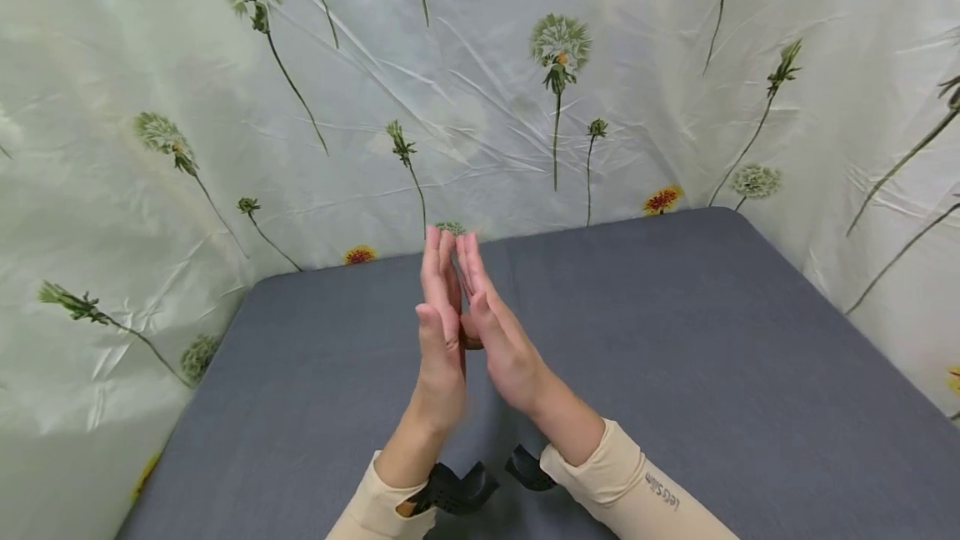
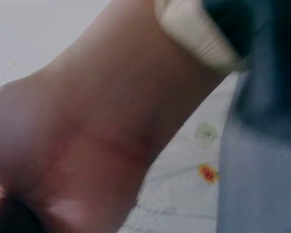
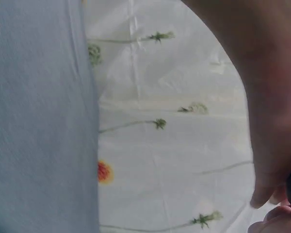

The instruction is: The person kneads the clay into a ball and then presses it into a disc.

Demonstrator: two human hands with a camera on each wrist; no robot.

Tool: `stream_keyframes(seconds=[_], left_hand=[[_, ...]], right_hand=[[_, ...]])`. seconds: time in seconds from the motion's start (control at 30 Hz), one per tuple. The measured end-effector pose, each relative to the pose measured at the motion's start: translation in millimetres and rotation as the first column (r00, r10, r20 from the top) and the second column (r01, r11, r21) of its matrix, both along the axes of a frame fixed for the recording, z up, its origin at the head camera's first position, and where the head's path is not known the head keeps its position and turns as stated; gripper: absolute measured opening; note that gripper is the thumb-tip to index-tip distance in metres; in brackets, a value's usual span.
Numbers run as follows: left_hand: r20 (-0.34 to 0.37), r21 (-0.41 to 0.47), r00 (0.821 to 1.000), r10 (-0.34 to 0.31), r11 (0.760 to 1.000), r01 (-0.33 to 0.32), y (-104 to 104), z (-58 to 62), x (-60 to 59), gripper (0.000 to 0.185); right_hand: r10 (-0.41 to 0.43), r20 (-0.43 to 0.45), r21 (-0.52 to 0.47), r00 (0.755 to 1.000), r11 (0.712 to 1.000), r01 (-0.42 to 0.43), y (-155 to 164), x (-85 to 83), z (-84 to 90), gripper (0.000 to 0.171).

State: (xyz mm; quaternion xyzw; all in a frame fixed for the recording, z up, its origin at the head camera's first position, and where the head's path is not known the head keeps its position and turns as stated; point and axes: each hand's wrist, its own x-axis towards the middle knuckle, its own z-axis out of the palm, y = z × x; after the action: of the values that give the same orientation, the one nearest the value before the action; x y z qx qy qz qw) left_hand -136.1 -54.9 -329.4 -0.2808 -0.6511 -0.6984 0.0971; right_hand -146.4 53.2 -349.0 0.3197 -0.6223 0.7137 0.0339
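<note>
Both hands, left hand (image 1: 441,332) and right hand (image 1: 495,327), meet palm to palm, fingers straight, above my grey table (image 1: 712,340); wrist views blur to skin.

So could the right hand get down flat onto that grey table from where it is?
Probably yes. The right hand is raised, fingers straight, palm to palm with the left hand, over the grey table. The bare surface beneath shows nothing in the way.

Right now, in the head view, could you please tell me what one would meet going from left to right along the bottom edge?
Flowered cloth → grey table → left sleeve → black wrist mount → right sleeve → grey table again.
</note>
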Motion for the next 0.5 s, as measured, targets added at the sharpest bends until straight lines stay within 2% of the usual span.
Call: stream_keyframes(seconds=[0.1, 0.23, 0.33, 0.4, 0.5], left_hand=[[0.002, 0.060, 0.999, 0.046, 0.997, -0.046, -9, 5.8, -4.0, 0.099], [0.005, 0.142, 0.998, 0.070, 0.987, -0.070, -26, 9.4, -10.6, 0.098], [0.021, 0.159, 0.999, 0.042, 0.986, -0.045, -24, 5.6, -13.8, 0.098], [0.037, 0.146, 0.999, -0.004, 0.989, -0.001, -16, -0.1, -13.6, 0.099], [0.040, 0.113, 0.997, -0.067, 0.992, 0.063, -1, -7.8, -10.3, 0.098]], right_hand=[[0.033, -0.007, 0.031, 0.999, 0.999, -0.033, -9, 5.7, -2.1, 0.083], [0.043, -0.085, 0.137, 0.995, 0.990, -0.031, -22, 16.8, 0.6, 0.085], [-0.008, -0.165, 0.170, 0.986, 0.985, 0.037, -21, 22.1, 6.3, 0.085], [-0.056, -0.213, 0.150, 0.976, 0.985, 0.089, -15, 22.7, 11.4, 0.085], [-0.092, -0.224, 0.091, 0.970, 0.989, 0.115, -3, 19.3, 17.1, 0.086]])
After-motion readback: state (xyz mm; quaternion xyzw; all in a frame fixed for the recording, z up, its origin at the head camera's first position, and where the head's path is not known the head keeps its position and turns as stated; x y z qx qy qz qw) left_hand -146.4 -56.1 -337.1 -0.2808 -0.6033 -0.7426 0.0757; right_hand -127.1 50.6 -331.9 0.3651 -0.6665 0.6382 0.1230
